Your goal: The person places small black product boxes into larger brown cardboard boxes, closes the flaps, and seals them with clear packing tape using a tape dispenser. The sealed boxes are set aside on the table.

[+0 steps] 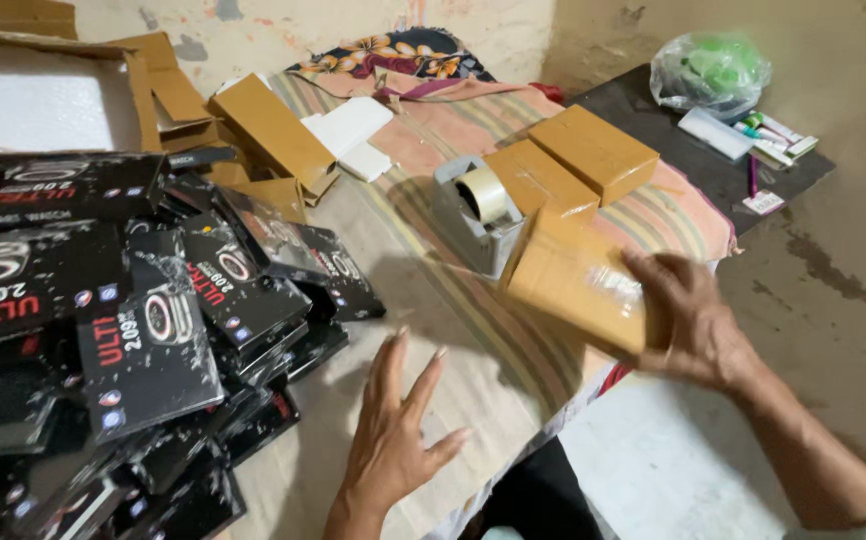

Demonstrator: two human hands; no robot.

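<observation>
Right hand [698,325] grips a taped brown parcel [573,280] — left hand [398,430] spread open, empty.

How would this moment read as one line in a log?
right hand: holds taped brown parcel | left hand: open, empty, above cloth | black boxes: piled left | tape dispenser: behind parcel

The taped parcel [575,285] is tan-brown, as are two parcels [568,165] behind it. Black boxes [143,340] carry red and white print. The cloth [473,330] is striped peach and beige; the tape dispenser [473,215] is grey.
</observation>
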